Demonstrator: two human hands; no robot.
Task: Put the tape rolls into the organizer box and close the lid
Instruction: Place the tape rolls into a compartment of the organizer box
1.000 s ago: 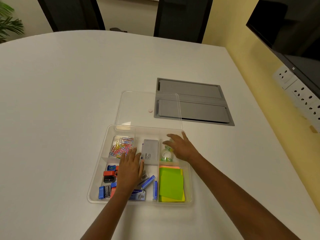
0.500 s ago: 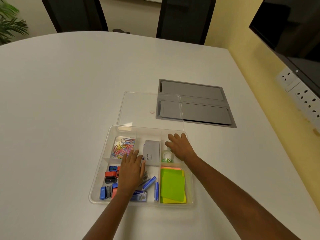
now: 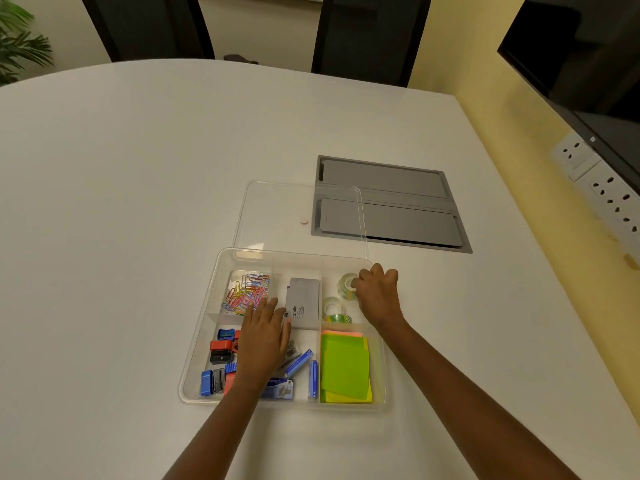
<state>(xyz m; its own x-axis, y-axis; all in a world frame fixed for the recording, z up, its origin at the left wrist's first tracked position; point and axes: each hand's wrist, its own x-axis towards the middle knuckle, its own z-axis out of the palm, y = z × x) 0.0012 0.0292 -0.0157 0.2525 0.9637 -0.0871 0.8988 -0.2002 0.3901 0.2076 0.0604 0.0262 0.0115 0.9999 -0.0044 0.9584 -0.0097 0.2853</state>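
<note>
head view: a clear organizer box (image 3: 197, 344) is seen on the white worktop (image 3: 121, 202), its transparent lid (image 3: 277, 216) lying flat just behind it, partly over a grey floor-box panel (image 3: 391, 206). the right hand (image 3: 377, 296) is held in the back right compartment, its grip closed around a clear tape roll (image 3: 346, 285), which is tilted against the fingers. a second tape roll (image 3: 333, 306) is seen in the same compartment, nearer the camera, with a green patterned roll (image 3: 341, 319) touching it at the divider. the left hand (image 3: 263, 337) is laid flat, fingers apart and clamped on nothing, over the middle of the box, its fingertips beside a grey stamp-pad case (image 3: 303, 303). coloured paper clips (image 3: 247, 291) are held in the back left compartment, sharpeners (image 3: 221, 348) in the front left, blue staple boxes (image 3: 299, 362) in the middle, and green sticky notes (image 3: 344, 368) in the front right.
</note>
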